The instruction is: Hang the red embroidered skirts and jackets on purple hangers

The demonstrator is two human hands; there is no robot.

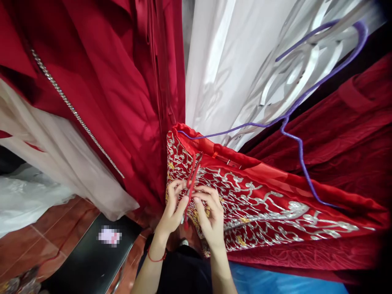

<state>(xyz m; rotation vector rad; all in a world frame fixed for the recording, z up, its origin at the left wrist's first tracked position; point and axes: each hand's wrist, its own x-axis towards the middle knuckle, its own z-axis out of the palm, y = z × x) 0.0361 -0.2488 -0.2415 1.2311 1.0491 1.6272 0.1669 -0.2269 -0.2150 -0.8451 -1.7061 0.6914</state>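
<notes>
A red skirt (263, 204) with silver and gold embroidery hangs by its waistband (269, 171) from a purple wire hanger (301, 151). Red cords (192, 179) come from the waistband opening and cross between my hands. My left hand (174, 206), a red string around its wrist, pinches the cord with thumb and fingertips. From the other side, my right hand (211, 210) has thumb and fingers bent together on the same cord. The exact crossing of the cord is partly hidden by the fingertips.
Plain red garments (113, 81) hang at the left, one with a sparkling trim (76, 114). White cloth (208, 61) hangs behind the hanger, dark red fabric (346, 122) at the right. Below lie a black seat (92, 257), red floor tiles (43, 241) and something blue (275, 279).
</notes>
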